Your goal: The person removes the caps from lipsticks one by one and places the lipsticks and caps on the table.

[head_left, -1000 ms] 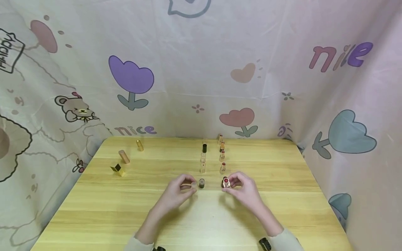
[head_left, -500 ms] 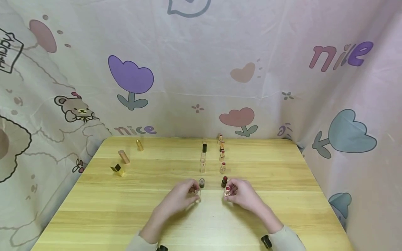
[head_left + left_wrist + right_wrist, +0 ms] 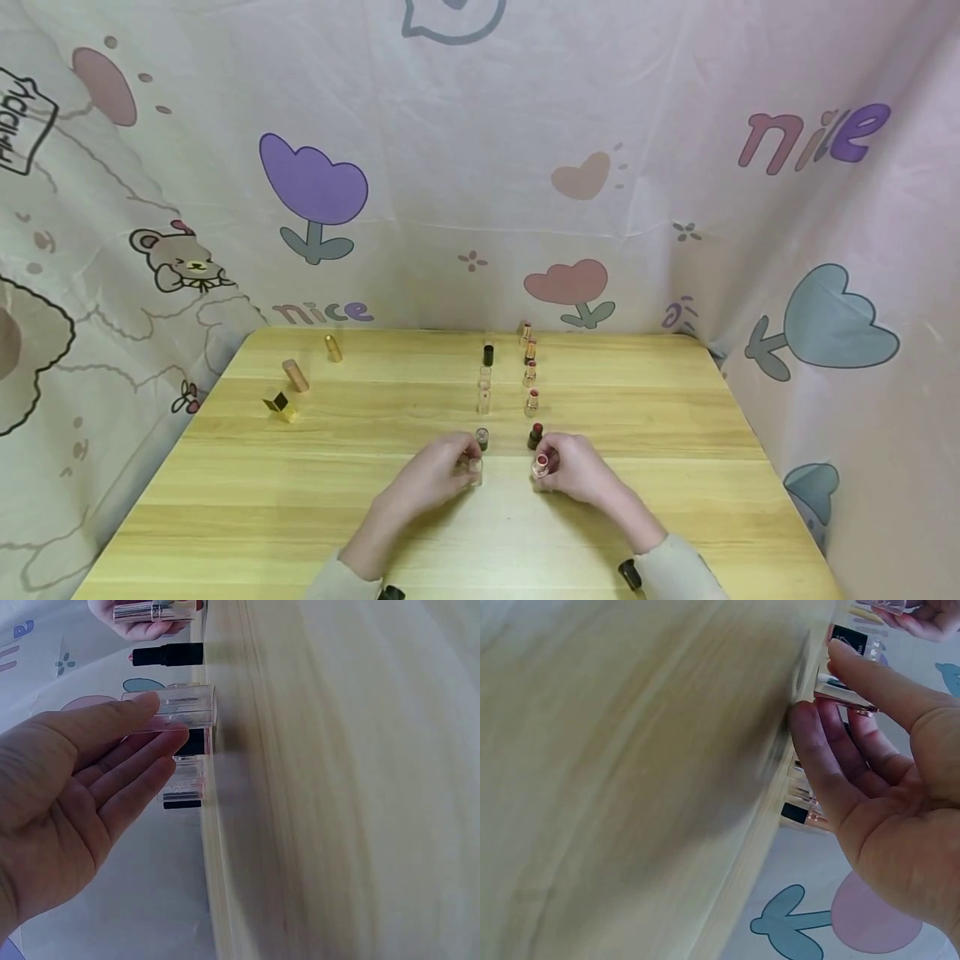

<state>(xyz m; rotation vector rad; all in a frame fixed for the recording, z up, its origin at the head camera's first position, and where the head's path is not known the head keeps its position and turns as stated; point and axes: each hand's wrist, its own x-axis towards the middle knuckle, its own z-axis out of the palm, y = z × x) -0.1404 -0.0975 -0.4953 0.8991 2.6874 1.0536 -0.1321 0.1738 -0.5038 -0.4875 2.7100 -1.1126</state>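
My left hand (image 3: 431, 479) pinches a clear lipstick cap (image 3: 191, 707) between thumb and fingers, low at the wooden tabletop, in front of the cap row. Opposite it, my right hand (image 3: 585, 473) holds an uncapped lipstick (image 3: 541, 467), its red tip up, in a shiny metallic and clear base. Just behind that lipstick stands a dark-based red lipstick (image 3: 536, 436). Behind the left fingertips is a clear and dark cap (image 3: 482, 439). In the right wrist view, fingers partly cover the held lipstick (image 3: 844, 694). Whether either held thing touches the table cannot be told.
Further back run a row of caps, clear ones (image 3: 484, 402) and a black one (image 3: 488, 356), and a row of uncapped lipsticks (image 3: 532, 403). At the left stand a gold tube (image 3: 333, 348), a pinkish tube (image 3: 296, 376) and a gold piece with a dark square top (image 3: 282, 407).
Both hands have come toward the near edge with the clear cap and the lipstick. The left hand has also shifted right. The standing dark-based lipstick is now uncovered.
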